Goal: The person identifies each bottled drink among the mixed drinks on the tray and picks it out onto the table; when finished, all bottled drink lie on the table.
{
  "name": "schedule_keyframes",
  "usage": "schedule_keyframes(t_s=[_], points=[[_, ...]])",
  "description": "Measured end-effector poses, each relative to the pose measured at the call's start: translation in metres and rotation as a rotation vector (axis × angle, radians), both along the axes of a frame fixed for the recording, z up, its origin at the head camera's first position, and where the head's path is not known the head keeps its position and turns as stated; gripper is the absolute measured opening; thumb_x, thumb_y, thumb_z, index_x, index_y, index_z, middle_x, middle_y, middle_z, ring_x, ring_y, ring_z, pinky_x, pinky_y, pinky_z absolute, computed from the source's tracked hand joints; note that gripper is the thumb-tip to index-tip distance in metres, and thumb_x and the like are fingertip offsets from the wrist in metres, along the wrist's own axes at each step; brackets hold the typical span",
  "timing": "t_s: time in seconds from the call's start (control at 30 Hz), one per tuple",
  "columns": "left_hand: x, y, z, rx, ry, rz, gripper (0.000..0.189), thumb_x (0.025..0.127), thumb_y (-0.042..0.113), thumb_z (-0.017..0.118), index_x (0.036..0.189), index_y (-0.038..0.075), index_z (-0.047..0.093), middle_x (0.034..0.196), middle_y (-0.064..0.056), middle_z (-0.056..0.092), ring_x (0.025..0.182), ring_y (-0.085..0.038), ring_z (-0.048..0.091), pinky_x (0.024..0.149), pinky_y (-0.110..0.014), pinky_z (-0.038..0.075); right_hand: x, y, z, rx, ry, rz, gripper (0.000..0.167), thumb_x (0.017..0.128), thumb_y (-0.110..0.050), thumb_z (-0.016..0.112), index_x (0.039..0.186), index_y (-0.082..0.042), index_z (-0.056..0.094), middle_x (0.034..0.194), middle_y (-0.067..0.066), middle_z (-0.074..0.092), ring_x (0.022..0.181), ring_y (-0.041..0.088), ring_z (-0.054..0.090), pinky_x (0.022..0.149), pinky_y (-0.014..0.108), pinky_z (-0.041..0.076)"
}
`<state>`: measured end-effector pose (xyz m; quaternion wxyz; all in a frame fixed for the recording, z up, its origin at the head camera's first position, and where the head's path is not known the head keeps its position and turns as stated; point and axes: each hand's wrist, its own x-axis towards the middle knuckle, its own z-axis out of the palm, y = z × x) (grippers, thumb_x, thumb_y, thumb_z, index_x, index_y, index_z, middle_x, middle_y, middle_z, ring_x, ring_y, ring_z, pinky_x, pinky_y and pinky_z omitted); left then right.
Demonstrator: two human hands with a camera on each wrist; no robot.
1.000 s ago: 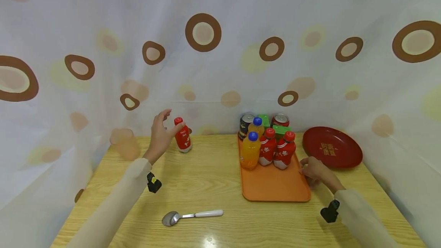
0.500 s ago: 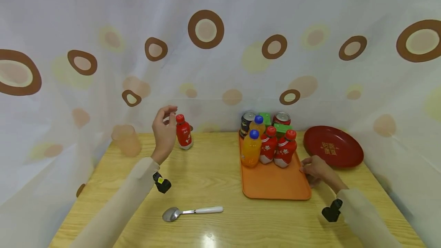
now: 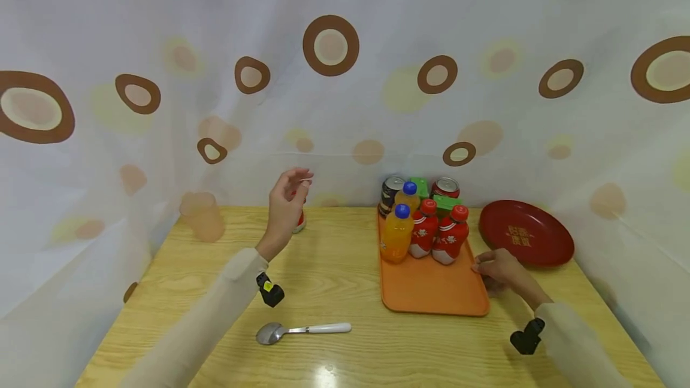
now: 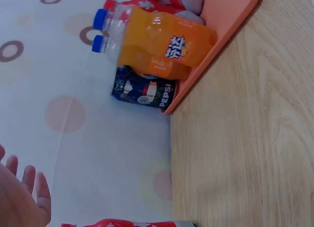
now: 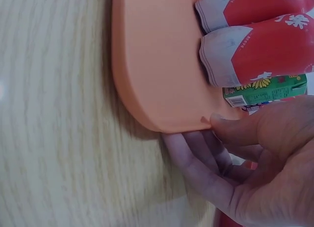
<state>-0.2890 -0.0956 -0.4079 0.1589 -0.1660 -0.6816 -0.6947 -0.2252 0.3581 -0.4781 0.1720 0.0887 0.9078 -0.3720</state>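
Note:
My left hand is in the air at the left, its fingers bent loosely with nothing between them. It hides much of a red bottle standing behind it. In the left wrist view that red bottle shows at the bottom edge, apart from the fingers. With the thumb over the rim and fingers beneath, my right hand pinches the right edge of an orange tray. On the tray stand two red bottles, two orange soda bottles, cans and green drink boxes.
A spoon with a white handle lies at the front of the wooden table. A red oval plate rests right of the tray. A translucent cup stands at the far left. A patterned curtain borders the table's back.
My left hand has moved right from beside the red bottle and now covers most of it. The bottle stays in place. My right hand keeps its hold on the tray edge.

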Motion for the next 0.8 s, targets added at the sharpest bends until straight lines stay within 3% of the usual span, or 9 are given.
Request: schedule_keyframes(t_s=[0.13, 0.37, 0.5, 0.67, 0.8], points=[[0.003, 0.014, -0.005, -0.046, 0.002, -0.057, 0.033, 0.106, 0.002, 0.057, 0.138, -0.005, 0.056, 0.137, -0.024, 0.063, 0.129, -0.037, 0.06, 0.101, -0.023, 0.051, 0.004, 0.002, 0.0, -0.064, -0.044, -0.041, 0.046, 0.105, -0.011, 0.06, 0.135, 0.023, 0.049, 0.088, 0.012, 0.074, 0.072, 0.022, 0.075, 0.063, 0.037, 0.065], [0.009, 0.038, -0.017, -0.17, -0.049, -0.185, 0.041, 0.104, 0.004, 0.061, 0.143, -0.001, 0.053, 0.14, -0.019, 0.061, 0.13, -0.036, 0.06, 0.109, -0.049, 0.051, 0.006, 0.005, -0.004, -0.071, -0.001, -0.039, 0.044, 0.105, -0.01, 0.061, 0.132, 0.024, 0.05, 0.086, 0.015, 0.075, 0.07, 0.024, 0.076, 0.06, 0.038, 0.064], [0.009, 0.048, -0.022, -0.243, -0.072, -0.238, 0.043, 0.104, 0.008, 0.062, 0.146, 0.005, 0.054, 0.145, -0.015, 0.059, 0.133, -0.034, 0.058, 0.109, -0.052, 0.051, 0.006, 0.004, -0.003, -0.061, 0.002, -0.045, 0.039, 0.105, -0.01, 0.062, 0.127, 0.022, 0.056, 0.085, 0.012, 0.074, 0.07, 0.022, 0.074, 0.061, 0.038, 0.064], [0.005, 0.059, -0.024, -0.221, -0.077, -0.264, 0.043, 0.104, 0.006, 0.063, 0.146, 0.005, 0.055, 0.147, -0.016, 0.058, 0.134, -0.036, 0.057, 0.108, -0.054, 0.052, 0.003, 0.001, 0.0, -0.034, 0.016, -0.056, 0.035, 0.103, -0.012, 0.064, 0.12, 0.019, 0.063, 0.086, 0.009, 0.073, 0.071, 0.018, 0.07, 0.062, 0.035, 0.064], [0.004, 0.072, -0.026, -0.258, -0.169, -0.345, 0.057, 0.102, 0.014, 0.069, 0.155, 0.015, 0.046, 0.155, -0.016, 0.05, 0.141, -0.037, 0.051, 0.11, -0.053, 0.051, 0.004, 0.0, 0.001, -0.07, 0.002, -0.065, 0.037, 0.104, -0.011, 0.063, 0.123, 0.021, 0.06, 0.086, 0.01, 0.074, 0.07, 0.019, 0.071, 0.062, 0.036, 0.064]])
